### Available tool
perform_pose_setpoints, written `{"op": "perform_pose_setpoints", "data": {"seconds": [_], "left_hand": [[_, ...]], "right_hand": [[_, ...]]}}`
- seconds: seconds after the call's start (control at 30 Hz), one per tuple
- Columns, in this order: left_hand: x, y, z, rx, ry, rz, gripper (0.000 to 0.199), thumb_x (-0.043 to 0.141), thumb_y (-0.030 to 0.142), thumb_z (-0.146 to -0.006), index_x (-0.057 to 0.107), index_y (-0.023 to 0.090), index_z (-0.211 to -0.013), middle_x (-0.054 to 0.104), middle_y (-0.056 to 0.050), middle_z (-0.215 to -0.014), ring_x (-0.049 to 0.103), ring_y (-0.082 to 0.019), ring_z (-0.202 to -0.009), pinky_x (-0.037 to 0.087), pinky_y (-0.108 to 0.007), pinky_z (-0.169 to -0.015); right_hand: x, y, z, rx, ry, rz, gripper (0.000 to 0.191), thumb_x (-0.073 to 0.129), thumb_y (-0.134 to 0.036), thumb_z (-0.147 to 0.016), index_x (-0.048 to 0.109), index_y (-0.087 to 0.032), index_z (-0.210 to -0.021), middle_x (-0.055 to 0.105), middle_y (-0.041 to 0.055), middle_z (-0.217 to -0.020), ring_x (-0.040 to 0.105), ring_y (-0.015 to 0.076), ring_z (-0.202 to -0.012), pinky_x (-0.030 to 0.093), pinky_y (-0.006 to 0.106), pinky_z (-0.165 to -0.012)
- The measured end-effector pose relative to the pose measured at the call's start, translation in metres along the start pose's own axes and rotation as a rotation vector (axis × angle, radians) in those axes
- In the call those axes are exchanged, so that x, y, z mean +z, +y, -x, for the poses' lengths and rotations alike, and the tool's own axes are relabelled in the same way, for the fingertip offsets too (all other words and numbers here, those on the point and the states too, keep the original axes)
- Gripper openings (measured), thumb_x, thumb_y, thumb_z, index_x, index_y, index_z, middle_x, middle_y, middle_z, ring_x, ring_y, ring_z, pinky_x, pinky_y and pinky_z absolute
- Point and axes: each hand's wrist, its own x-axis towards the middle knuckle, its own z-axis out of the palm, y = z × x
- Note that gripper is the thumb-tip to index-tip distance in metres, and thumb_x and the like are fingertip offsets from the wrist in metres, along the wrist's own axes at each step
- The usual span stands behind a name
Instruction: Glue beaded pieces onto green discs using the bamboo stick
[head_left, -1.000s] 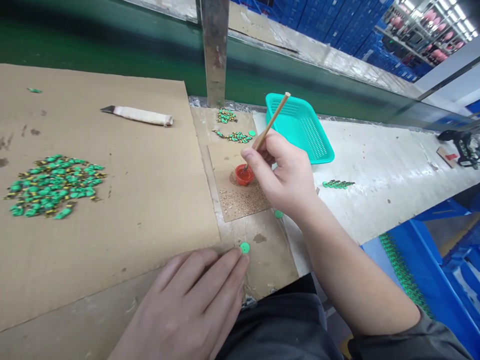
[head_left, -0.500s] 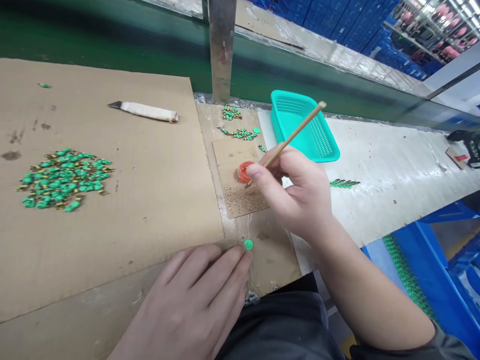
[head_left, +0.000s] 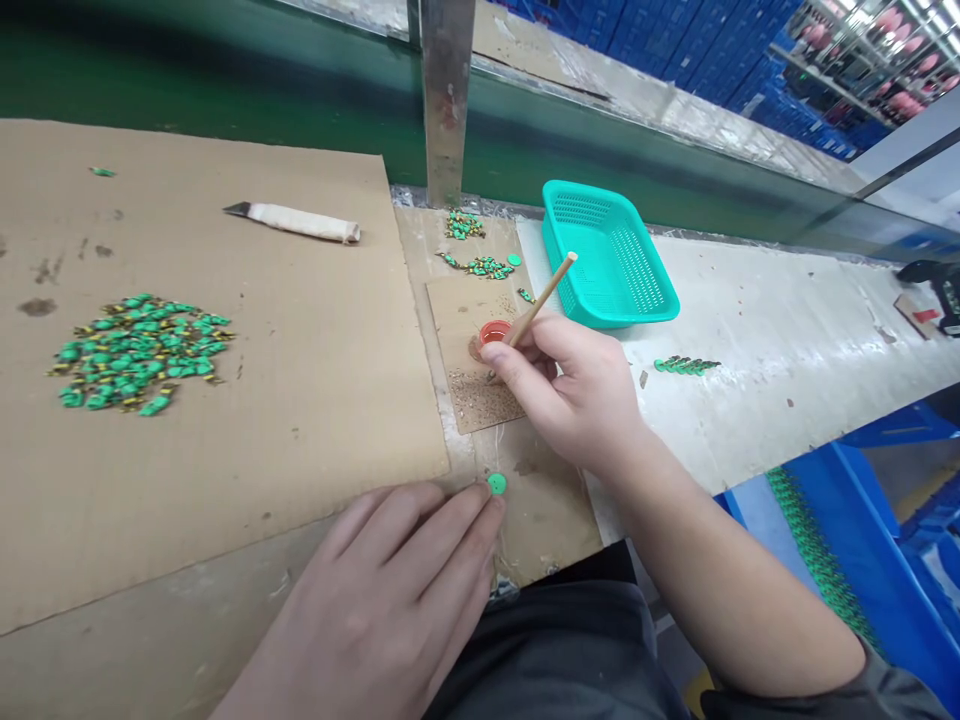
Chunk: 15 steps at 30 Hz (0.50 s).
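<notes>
Cardboard (head_left: pixel 337 350) covers part of a pale workbench (head_left: pixel 757 310). The wooden stick's (head_left: pixel 546 292) tip has left the red cup (head_left: pixel 495 330) for the speckled card (head_left: pixel 480 408) beside it—perhaps shedding excess. The right hand (head_left: pixel 581 390) pinches the stick; the left hand (head_left: pixel 397 580), fingers together, touches a green disc (head_left: pixel 497 484) near the bench's front—whether gripping, I cannot tell.

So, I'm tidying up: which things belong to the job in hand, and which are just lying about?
Apparently in use:
wooden stick, in the right hand
green disc, at the left hand
red pot, by the right hand
heaped green pieces, perhaps

Seemingly lying about:
knife with wrapped handle
teal basket
</notes>
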Motion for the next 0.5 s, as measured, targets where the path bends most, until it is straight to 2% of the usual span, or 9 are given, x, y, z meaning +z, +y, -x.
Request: {"op": "perform_pose_setpoints", "data": {"seconds": [0.17,0.23,0.33,0.5], "left_hand": [[-0.001,0.000,-0.004,-0.002,0.024,0.000,0.027,0.057,0.013,-0.116,0.082,0.018,-0.127,0.086,-0.006,-0.130,0.071,-0.025,-0.111,0.050,-0.048,-0.101],[-0.001,-0.001,-0.005,-0.003,0.032,0.009,0.025,0.059,0.013,-0.116,0.082,0.018,-0.126,0.086,-0.005,-0.128,0.071,-0.025,-0.111,0.051,-0.047,-0.101],[-0.001,-0.001,-0.005,-0.008,0.036,0.007,0.028,0.059,0.012,-0.115,0.081,0.017,-0.132,0.086,-0.007,-0.127,0.071,-0.027,-0.112,0.053,-0.048,-0.099],[-0.002,0.000,-0.003,-0.014,0.018,0.006,0.032,0.059,0.012,-0.114,0.080,0.017,-0.138,0.086,-0.008,-0.134,0.073,-0.029,-0.115,0.055,-0.049,-0.099]], "right_hand": [[-0.014,-0.017,0.008,0.029,0.079,-0.003,0.028,0.075,-0.024,-0.114,0.062,-0.026,-0.089,0.066,-0.0027,-0.082,0.060,0.0135,-0.069,0.051,0.030,-0.064],[-0.019,-0.026,0.022,0.075,0.111,-0.032,0.022,0.073,-0.025,-0.115,0.064,-0.027,-0.095,0.067,-0.0029,-0.083,0.063,0.0136,-0.068,0.053,0.030,-0.064],[-0.020,-0.035,0.052,0.115,0.094,-0.099,0.017,0.071,-0.023,-0.115,0.063,-0.027,-0.100,0.066,-0.0040,-0.080,0.064,0.0140,-0.065,0.054,0.031,-0.061],[-0.013,-0.036,0.085,0.052,0.053,-0.197,0.016,0.069,-0.015,-0.112,0.062,-0.027,-0.103,0.068,-0.0026,-0.081,0.069,0.0163,-0.067,0.060,0.034,-0.064]]}}
